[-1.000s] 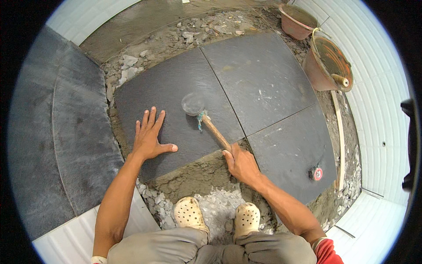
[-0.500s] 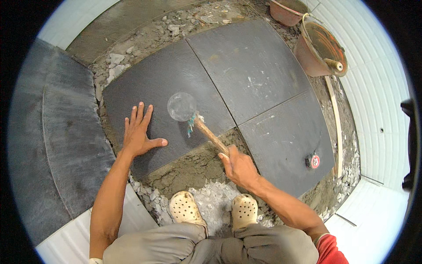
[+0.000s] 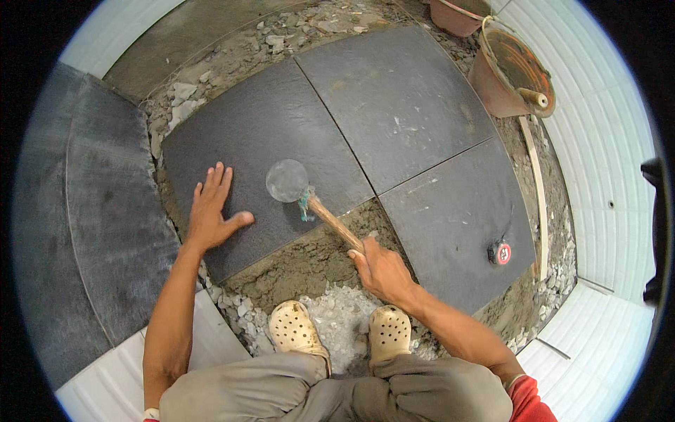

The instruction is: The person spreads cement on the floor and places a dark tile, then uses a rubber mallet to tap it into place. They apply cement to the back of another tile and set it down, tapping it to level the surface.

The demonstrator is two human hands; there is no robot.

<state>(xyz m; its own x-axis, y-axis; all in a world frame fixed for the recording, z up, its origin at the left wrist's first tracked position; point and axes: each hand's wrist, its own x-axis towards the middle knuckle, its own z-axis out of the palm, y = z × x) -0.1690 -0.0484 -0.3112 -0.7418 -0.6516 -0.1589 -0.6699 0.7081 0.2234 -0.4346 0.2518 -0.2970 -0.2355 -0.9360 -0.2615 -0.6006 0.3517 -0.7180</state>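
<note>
My right hand [image 3: 383, 267] is wrapped round the wooden handle of a mallet [image 3: 337, 224]. Its round, pale translucent head is over the near-left dark grey tile [image 3: 260, 133]; whether it touches the surface I cannot tell. Frayed blue-green strands hang where handle meets head. To the left, my left hand [image 3: 211, 214] is spread at the same tile's left part, fingers apart and pointing away from me, holding nothing. Wet mortar [image 3: 299, 264] shows along the tile's near edge. Two more dark tiles, a far one [image 3: 394, 91] and a right one [image 3: 457, 225], adjoin it with narrow joints.
A tape measure [image 3: 499, 252] rests on the right tile. Beyond stand a mortar bucket [image 3: 492, 88] with a handled tool in it and another tub [image 3: 457, 17]. A pale wooden strip [image 3: 536, 204] runs along the right. Rubble [image 3: 344, 316] surrounds my clogs [image 3: 298, 329]; white walls [image 3: 598, 141] flank the right.
My left hand has shifted a little to the left across the tile. The mallet head has come slightly down and nearer to me, while my right hand keeps its grip.
</note>
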